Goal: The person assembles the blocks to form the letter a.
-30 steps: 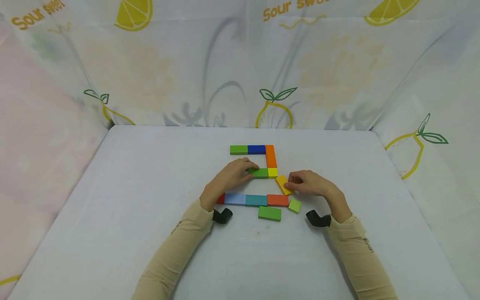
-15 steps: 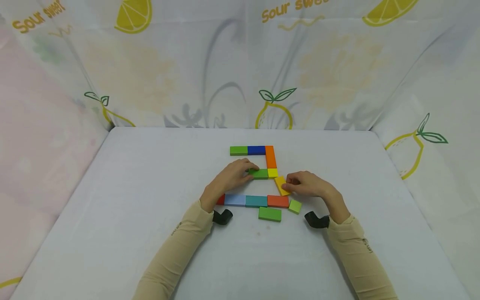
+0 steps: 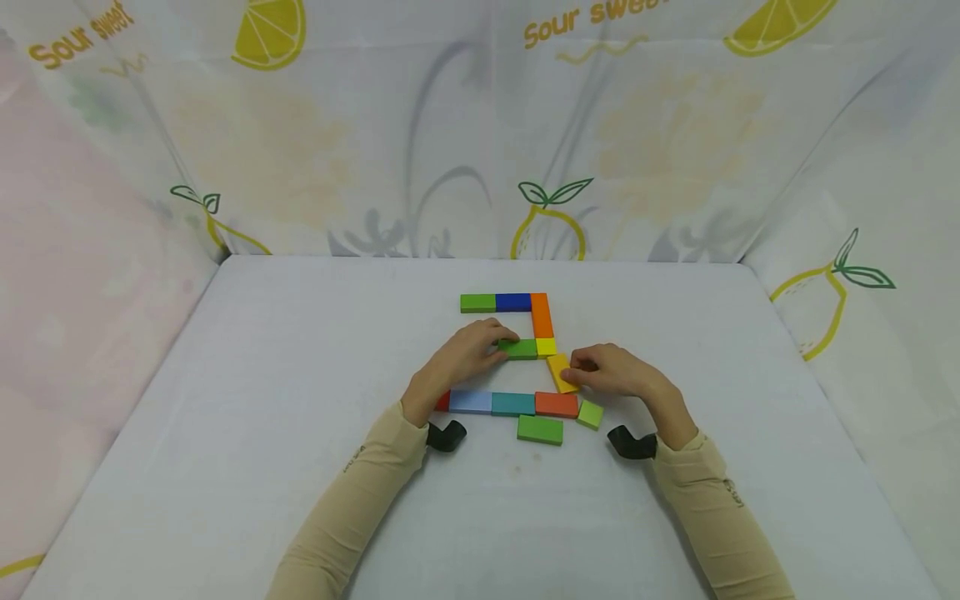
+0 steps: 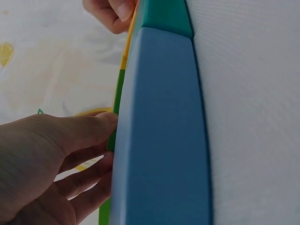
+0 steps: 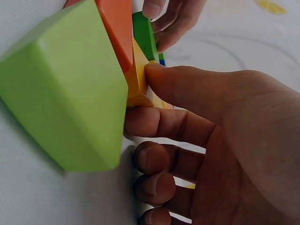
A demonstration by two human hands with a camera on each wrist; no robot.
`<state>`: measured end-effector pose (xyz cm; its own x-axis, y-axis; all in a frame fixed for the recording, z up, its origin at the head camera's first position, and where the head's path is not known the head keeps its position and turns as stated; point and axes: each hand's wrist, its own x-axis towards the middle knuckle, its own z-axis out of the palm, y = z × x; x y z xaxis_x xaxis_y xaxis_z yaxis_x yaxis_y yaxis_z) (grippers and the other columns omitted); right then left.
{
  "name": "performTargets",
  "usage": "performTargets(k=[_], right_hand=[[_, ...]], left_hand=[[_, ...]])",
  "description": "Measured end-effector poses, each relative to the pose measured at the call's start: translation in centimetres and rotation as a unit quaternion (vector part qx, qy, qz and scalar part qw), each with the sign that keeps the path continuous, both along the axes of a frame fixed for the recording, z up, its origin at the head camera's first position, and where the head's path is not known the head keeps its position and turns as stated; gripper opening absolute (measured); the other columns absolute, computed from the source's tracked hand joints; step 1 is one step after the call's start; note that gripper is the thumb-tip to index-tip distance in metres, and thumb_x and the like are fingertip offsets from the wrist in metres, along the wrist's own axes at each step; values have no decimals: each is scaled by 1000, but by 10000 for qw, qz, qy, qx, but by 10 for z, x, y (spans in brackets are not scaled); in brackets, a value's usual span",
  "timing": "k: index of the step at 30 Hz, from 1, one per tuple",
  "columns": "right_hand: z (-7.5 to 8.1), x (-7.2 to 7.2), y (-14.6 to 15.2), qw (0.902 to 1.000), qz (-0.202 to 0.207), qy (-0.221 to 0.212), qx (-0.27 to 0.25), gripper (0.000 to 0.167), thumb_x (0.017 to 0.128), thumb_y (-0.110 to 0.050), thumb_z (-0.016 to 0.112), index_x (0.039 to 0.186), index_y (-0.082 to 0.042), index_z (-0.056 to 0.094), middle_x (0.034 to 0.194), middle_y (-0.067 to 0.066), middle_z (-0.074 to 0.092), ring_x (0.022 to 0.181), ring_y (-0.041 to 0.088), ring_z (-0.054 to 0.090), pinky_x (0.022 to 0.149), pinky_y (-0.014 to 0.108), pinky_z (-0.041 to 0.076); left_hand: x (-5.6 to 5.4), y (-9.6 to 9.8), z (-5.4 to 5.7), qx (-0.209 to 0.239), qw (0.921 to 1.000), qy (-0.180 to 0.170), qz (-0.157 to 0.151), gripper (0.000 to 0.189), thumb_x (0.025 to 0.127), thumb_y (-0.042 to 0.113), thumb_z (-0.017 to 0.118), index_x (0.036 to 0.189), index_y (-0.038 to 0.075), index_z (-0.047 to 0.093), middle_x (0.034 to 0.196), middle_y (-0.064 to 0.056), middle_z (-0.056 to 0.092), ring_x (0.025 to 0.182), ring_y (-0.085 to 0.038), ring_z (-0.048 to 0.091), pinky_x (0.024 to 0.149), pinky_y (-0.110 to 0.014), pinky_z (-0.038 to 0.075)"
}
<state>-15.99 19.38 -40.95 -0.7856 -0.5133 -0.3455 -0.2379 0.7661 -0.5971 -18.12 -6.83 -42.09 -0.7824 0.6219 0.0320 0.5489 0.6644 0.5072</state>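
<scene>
My left hand (image 3: 468,346) pinches the left end of a green block (image 3: 521,350) lying flat, thumb on its near side. To that block's right sits a small yellow block (image 3: 546,347). Between thumb and index finger, my right hand (image 3: 611,368) grips an amber block (image 3: 558,372), slightly slanted, its far end right at the yellow block's near edge. In the right wrist view the thumb lies on the amber block (image 5: 137,77). Beyond the yellow block, an orange block (image 3: 541,315) runs to a blue block (image 3: 513,302) and another green block (image 3: 477,303).
Nearer me, a row holds a red block (image 3: 442,402), partly hidden by the left wrist, then light blue (image 3: 470,402), teal (image 3: 513,404) and red-orange blocks (image 3: 557,405). A light green block (image 3: 590,414) lies askew at its right end. One loose green block (image 3: 540,429) lies in front.
My right hand has shifted slightly left, sliding the amber block toward the spot below the small yellow block and turning it a little straighter. The left hand stays on the green block.
</scene>
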Motion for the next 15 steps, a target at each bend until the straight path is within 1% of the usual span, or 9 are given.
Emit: performTargets(k=[10, 15], right_hand=[[0, 0, -2, 9999, 103, 128, -41, 27, 94, -35, 56, 77, -14, 56, 66, -4, 45, 62, 13, 43, 57, 25, 30], [0, 0, -3, 9998, 90, 171, -63, 27, 94, -35, 56, 76, -14, 56, 65, -4, 44, 61, 13, 43, 57, 25, 30]], left_hand=[[1, 0, -1, -28, 10000, 29, 45, 30, 90, 15, 64, 120, 12, 64, 114, -5, 63, 103, -18, 58, 96, -33, 46], [1, 0, -1, 9, 10000, 4, 50, 30, 90, 14, 64, 120, 12, 64, 114, -5, 63, 104, -18, 58, 97, -33, 46]])
